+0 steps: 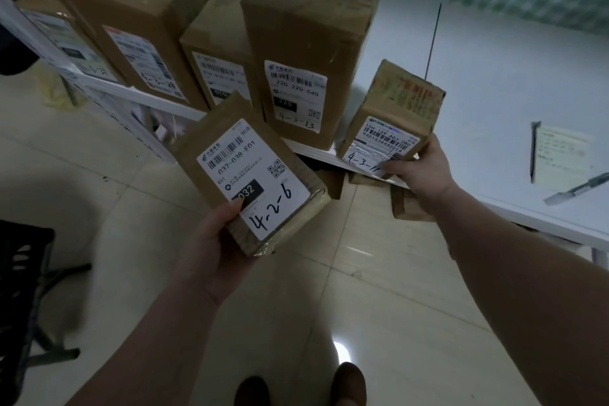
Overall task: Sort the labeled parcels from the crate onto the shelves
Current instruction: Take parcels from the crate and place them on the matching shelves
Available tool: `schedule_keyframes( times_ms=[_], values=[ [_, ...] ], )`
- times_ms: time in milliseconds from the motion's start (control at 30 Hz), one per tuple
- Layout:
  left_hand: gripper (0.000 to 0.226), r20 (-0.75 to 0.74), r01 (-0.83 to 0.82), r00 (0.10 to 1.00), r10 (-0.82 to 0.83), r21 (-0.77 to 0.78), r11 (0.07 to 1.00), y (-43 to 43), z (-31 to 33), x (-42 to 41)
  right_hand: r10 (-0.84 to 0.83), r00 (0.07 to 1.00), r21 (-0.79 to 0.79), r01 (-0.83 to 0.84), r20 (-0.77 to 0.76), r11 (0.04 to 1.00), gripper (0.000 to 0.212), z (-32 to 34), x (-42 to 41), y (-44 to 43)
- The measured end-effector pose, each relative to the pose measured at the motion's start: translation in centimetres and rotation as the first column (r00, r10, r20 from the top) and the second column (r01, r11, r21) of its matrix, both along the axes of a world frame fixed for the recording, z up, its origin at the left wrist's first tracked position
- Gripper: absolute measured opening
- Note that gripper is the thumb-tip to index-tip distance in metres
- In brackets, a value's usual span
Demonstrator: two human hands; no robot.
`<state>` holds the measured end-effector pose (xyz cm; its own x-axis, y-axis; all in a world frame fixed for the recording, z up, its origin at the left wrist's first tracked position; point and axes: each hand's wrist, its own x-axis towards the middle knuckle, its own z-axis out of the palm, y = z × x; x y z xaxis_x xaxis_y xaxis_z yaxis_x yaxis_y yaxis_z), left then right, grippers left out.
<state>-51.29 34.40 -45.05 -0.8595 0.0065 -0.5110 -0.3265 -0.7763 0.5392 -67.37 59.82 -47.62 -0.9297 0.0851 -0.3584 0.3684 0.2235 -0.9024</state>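
Six labeled parcels (296, 43) in all: four standing on the white shelf (164, 105) from far left to middle, plus the 4-2-6 parcel (250, 175) in the left hand (214, 241) and the 4-3-11 parcel (395, 115) in the right hand (418, 171). At the right lie two pens (576, 189) and one note sheet (560, 155). One black crate (19, 260) sits near left, and two shoes (349, 386) are nearest.

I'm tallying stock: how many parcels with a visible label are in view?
6. Four stand on the white shelf: far-left parcel, 4-2-24 parcel, 010 parcel, 4-3-13 parcel. The left hand holds the 4-2-6 parcel, the right hand the 4-3-11 parcel. Cardboard under the shelf may be more.
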Motion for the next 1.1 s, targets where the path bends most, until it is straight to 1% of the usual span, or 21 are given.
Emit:
schedule_keyframes(
  times_ms=[67,100,133,200,233,267,333,400,433,467,567,600,733,833,1000,1100],
  values=[
    [0.074,-0.014,0.013,1.000,-0.013,-0.010,1.000,0.0,-0.1,0.1,0.006,1.000,0.036,-0.006,0.000,0.999,0.082,0.0,0.3,0.0],
    [0.071,-0.016,0.018,1.000,-0.019,-0.020,1.000,0.1,-0.1,0.1,0.016,1.000,0.105,-0.015,-0.002,0.994,0.085,0.2,0.7,0.0],
    [0.068,-0.016,0.019,1.000,-0.019,-0.028,0.999,0.0,-0.2,0.2,0.031,0.999,0.215,-0.027,-0.012,0.976,0.086,0.3,1.3,0.1],
    [0.061,-0.010,0.009,1.000,-0.010,-0.035,0.999,0.0,-0.3,0.4,0.055,0.997,0.456,-0.024,-0.054,0.890,0.080,0.1,3.1,0.5],
    [0.055,-0.005,0.005,1.000,-0.005,-0.032,0.999,0.1,-0.4,0.5,0.069,0.995,0.536,-0.018,-0.076,0.844,0.074,-0.2,4.0,0.8],
    [0.047,0.002,0.003,1.000,-0.002,-0.029,1.000,0.2,-0.5,0.6,0.076,0.994,0.578,-0.018,-0.076,0.816,0.068,-0.6,4.9,1.0],
    [0.034,0.022,0.001,1.000,-0.001,-0.021,1.000,0.4,-0.7,0.8,0.069,0.997,0.574,-0.046,-0.019,0.818,0.071,-1.1,5.5,0.8],
    [0.032,0.033,0.018,0.999,-0.018,-0.025,1.000,0.6,-0.8,1.0,0.065,0.998,0.536,-0.068,0.025,0.841,0.081,-1.3,5.1,0.2],
    [0.032,0.034,0.028,0.999,-0.027,-0.032,0.999,0.7,-0.9,1.0,0.066,0.997,0.522,-0.070,0.027,0.850,0.082,-1.2,4.6,-0.2],
    [0.031,0.038,0.032,0.999,-0.030,-0.042,0.999,0.8,-1.0,1.1,0.068,0.998,0.507,-0.068,0.020,0.859,0.080,-1.1,4.2,-0.7],
    [0.029,0.044,0.021,0.999,-0.018,-0.055,0.998,0.9,-1.4,1.3,0.055,0.998,0.458,-0.052,0.007,0.887,0.053,-0.9,3.0,-1.7],
    [0.030,0.037,0.017,0.999,-0.015,-0.053,0.998,0.9,-1.5,1.3,0.046,0.999,0.452,-0.044,0.007,0.891,0.050,-1.0,2.7,-1.8],
    [0.032,0.041,0.019,0.999,-0.017,-0.042,0.999,1.0,-1.7,1.3,0.039,0.999,0.460,-0.033,-0.003,0.888,0.057,-1.0,1.6,-2.1],
    [0.032,0.042,0.008,0.999,-0.006,-0.034,0.999,1.1,-1.6,1.3,0.042,0.999,0.479,-0.034,-0.005,0.877,0.059,-1.0,1.2,-2.4],
    [0.026,0.068,0.005,0.998,-0.001,-0.047,0.999,1.3,-1.3,1.4,0.024,1.000,0.489,-0.013,-0.016,0.872,0.055,-1.3,0.6,-2.8],
    [0.031,0.067,0.036,0.997,-0.033,-0.047,0.998,1.1,-1.2,1.6,0.021,1.000,0.491,-0.012,-0.013,0.871,0.052,-1.5,0.4,-2.8]
  ],
)
